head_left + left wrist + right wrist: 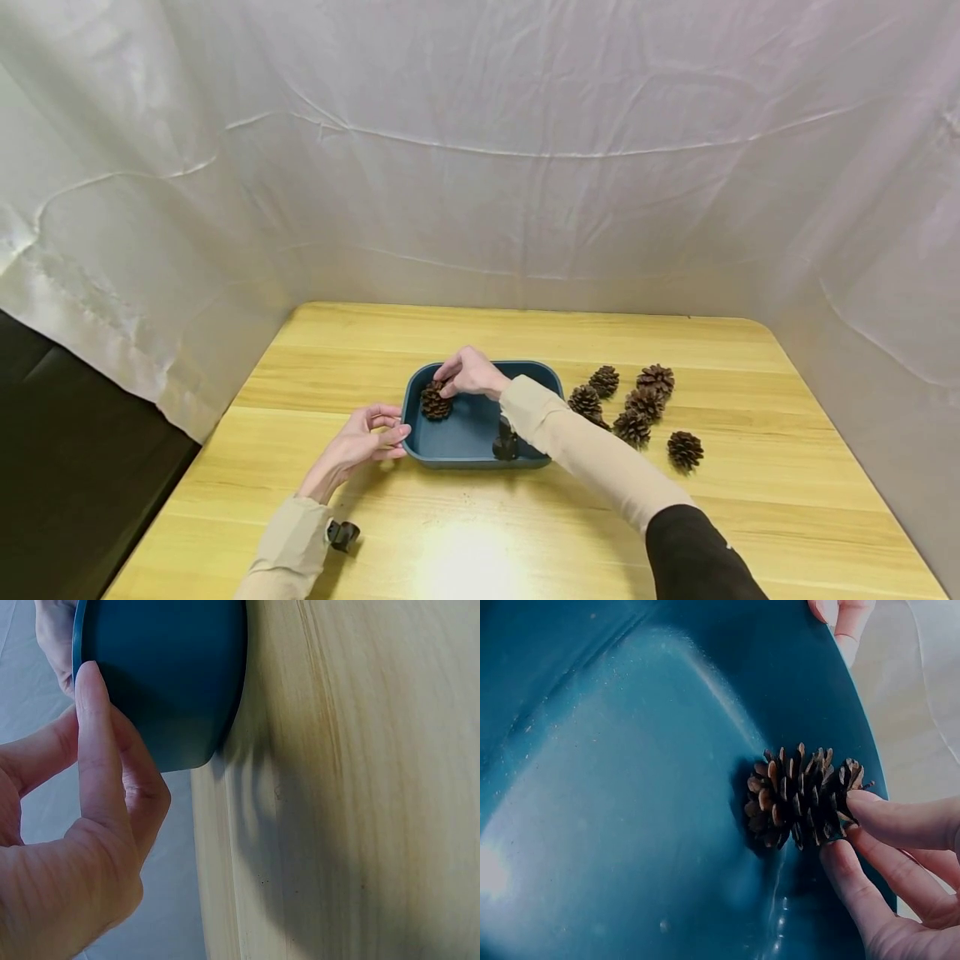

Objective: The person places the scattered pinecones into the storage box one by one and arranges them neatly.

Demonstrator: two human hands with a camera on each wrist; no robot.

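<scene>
A dark blue rectangular tub with rounded corners (463, 432) stands on the wooden table. Inside its left end, my right hand (472, 372) pinches a brown pine cone (435, 403) between thumb and fingers. The right wrist view shows the pine cone (799, 799) on its side at the tub's inner wall, its scales spread. At the tub's left end, my left hand (363, 437) holds the rim. Up close in the left wrist view, that hand (97, 832) has thumb and fingers at the edge of the tub (169, 675).
Several loose pine cones (645, 405) lie on the table (765, 500) right of the tub, and one pine cone (685, 451) sits apart nearer the front. A pale cloth curtain (525, 208) hangs behind the table and along both sides.
</scene>
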